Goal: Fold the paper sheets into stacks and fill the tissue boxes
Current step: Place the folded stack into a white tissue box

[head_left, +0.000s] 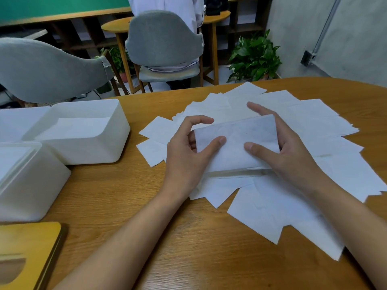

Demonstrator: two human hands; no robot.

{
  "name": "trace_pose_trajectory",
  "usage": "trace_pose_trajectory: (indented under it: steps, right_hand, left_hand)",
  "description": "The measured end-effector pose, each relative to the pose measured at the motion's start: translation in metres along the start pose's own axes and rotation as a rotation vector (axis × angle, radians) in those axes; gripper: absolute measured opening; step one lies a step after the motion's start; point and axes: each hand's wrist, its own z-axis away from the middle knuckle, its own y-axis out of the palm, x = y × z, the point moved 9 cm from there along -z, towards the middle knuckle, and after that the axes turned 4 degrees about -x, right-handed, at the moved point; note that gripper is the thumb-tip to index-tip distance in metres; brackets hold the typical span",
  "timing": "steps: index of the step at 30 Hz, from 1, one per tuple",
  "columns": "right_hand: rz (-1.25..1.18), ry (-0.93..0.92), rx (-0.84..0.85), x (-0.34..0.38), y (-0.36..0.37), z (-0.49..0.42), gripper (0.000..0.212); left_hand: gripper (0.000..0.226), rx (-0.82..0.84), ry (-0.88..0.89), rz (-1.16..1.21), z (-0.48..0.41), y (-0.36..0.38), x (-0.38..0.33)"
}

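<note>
Currently gripping the folded stack [236, 143] at both ends, left hand [186, 155] and right hand [287, 147] with thumbs pressed on top and fingers wrapped behind, just above the loose sheets [293, 204] spread on the table [129, 206]. Folding step, probably near done. Next: squaring edges, then carrying left into the open tissue box [123, 122]. Second box [37, 185] and wooden lid [29, 241] nearer — risk of dragging loose sheets along.
</note>
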Motion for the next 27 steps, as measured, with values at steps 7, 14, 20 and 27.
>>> trace_pose_trajectory:
  steps: [7, 14, 20, 27]
  right_hand:
    - [-0.055, -0.057, -0.050, 0.004, -0.006, -0.003, 0.082]
    - [-0.061, 0.008, 0.054, 0.000, -0.003, -0.003, 0.045]
    - [0.121, 0.029, -0.106, -0.009, -0.022, -0.007, 0.031]
    - [0.177, -0.016, -0.216, -0.012, -0.038, -0.011, 0.035]
  left_hand:
    - [0.071, -0.030, -0.023, -0.073, 0.002, 0.000, 0.002]
    - [0.066, 0.068, -0.100, 0.071, 0.005, 0.009, 0.011]
    - [0.054, -0.011, 0.360, -0.404, 0.015, 0.016, -0.017]
    - [0.028, 0.442, 0.366, -0.559, 0.048, 0.074, 0.002]
